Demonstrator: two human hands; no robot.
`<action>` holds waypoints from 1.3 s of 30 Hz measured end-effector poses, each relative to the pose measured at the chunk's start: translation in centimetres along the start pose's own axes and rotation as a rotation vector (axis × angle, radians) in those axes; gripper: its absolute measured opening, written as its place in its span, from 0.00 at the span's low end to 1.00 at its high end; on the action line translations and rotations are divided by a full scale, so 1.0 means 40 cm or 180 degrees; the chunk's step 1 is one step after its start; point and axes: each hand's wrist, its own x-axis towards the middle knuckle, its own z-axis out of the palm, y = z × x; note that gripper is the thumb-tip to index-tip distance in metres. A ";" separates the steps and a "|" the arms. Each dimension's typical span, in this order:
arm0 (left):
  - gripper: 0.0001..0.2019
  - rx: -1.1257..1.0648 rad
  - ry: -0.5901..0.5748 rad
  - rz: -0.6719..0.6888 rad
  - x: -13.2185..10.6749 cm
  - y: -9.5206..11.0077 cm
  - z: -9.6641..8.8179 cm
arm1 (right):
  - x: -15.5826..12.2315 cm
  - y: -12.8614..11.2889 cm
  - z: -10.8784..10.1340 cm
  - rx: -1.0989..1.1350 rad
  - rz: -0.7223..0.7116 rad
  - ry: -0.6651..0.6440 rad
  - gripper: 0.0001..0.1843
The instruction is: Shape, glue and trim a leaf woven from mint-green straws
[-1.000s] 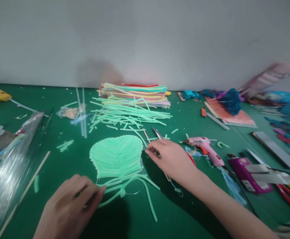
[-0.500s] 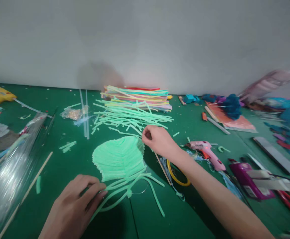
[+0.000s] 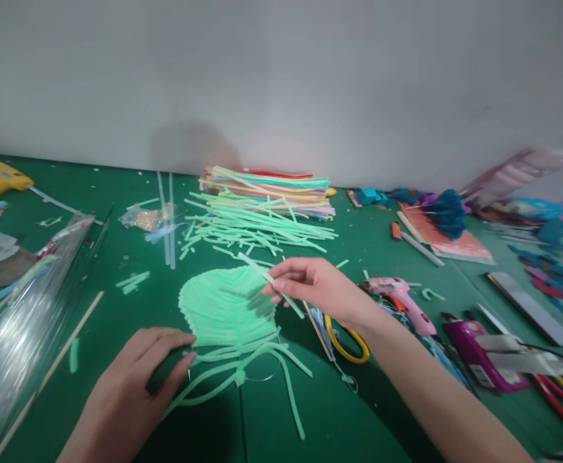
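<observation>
Desk (image 3: 349, 418): green leaf-shaped piece (image 3: 216, 305) flat before the person; presumably light, soft, best lifted by its edges. Left hand (image 3: 134, 379) at its lower-left edge, grip indeterminable. Right hand (image 3: 313, 287) pinches green strip (image 3: 252, 265), likely bendy, above it. Clear bag (image 3: 129, 218), rear left: tan bits (image 3: 149, 221).

On the table (image 3: 353, 418), a pipe-cleaner leaf (image 3: 213, 305) is laid, with loose pipe cleaners (image 3: 262, 225) piled behind it and a bundle of pipe cleaners (image 3: 266, 188) stacked farther back, near the wall (image 3: 281, 83). Scissors (image 3: 339, 352) are placed right of the leaf, a glue gun (image 3: 399, 292) beyond; a second glue gun (image 3: 4, 181) is positioned far left.
</observation>
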 end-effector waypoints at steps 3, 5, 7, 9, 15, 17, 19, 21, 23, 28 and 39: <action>0.09 -0.0071 -0.0106 -0.0001 0.000 -0.001 -0.003 | -0.009 0.007 0.031 -0.0124 0.0087 -0.0094 0.08; 0.09 -0.0115 -0.0098 -0.0013 0.001 -0.004 -0.004 | -0.015 0.011 0.057 -0.0503 0.0026 -0.0033 0.06; 0.11 -0.0163 -0.0090 -0.0080 0.001 -0.008 -0.005 | -0.023 0.015 0.085 -0.1017 -0.0116 -0.0096 0.04; 0.13 -0.0207 -0.0144 -0.0183 -0.001 -0.015 -0.007 | -0.031 0.022 0.111 -0.1498 -0.0303 -0.0318 0.03; 0.14 -0.0330 -0.0427 -0.0276 -0.009 -0.030 -0.015 | -0.038 0.055 0.157 -0.2058 -0.0830 -0.0577 0.03; 0.14 -0.0347 -0.0439 -0.0276 -0.008 -0.028 -0.017 | -0.035 0.062 0.163 -0.2200 -0.0923 -0.0554 0.03; 0.14 -0.0373 -0.0437 -0.0260 -0.006 -0.024 -0.019 | -0.033 0.065 0.167 -0.2345 -0.0947 -0.0582 0.04; 0.12 -0.0430 -0.0455 -0.0219 -0.003 -0.020 -0.022 | -0.034 0.065 0.170 -0.2479 -0.0897 -0.0606 0.04; 0.09 -0.0516 -0.0511 -0.0187 0.001 -0.016 -0.024 | -0.038 0.064 0.171 -0.2607 -0.0870 -0.0625 0.04; 0.07 -0.0683 -0.0608 -0.0177 0.007 -0.010 -0.026 | -0.067 0.057 0.149 -0.2905 -0.0933 -0.0594 0.09; 0.05 -0.0661 -0.0492 -0.0076 0.008 -0.003 -0.025 | -0.138 0.097 0.073 -0.2665 -0.0796 -0.0173 0.08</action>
